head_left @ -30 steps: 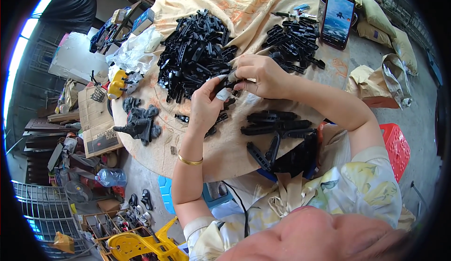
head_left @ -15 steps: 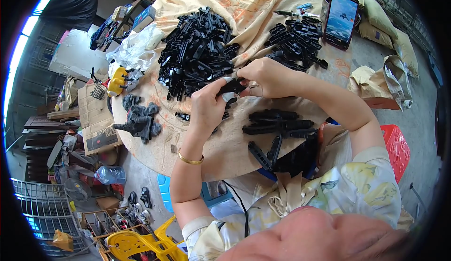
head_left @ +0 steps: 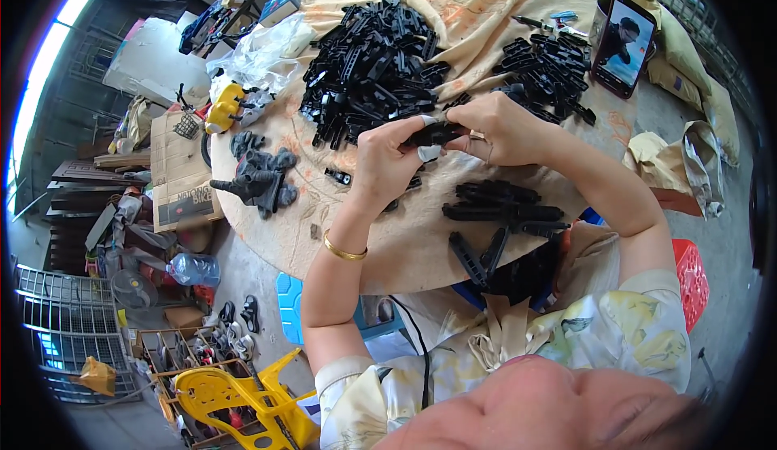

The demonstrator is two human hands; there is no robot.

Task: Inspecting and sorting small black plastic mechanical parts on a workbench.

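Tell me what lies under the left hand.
Cream tablecloth extends beneath the left hand, with small black pieces peeking out on its right. Anything directly below the hand is covered from view.

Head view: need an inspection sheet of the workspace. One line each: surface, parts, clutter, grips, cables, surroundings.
Surface: beige tablecloth, creased at far side.
Parts: large black heap, smaller black heap to its right, longer black pieces by near edge.
Clutter: lit phone, dark figurine, yellow toy, clear plastic bag.
Grips: left grip and right grip hold one black part.
Cables: black cord; ends unclear.
Surroundings: red stool, yellow chair, water bottle.
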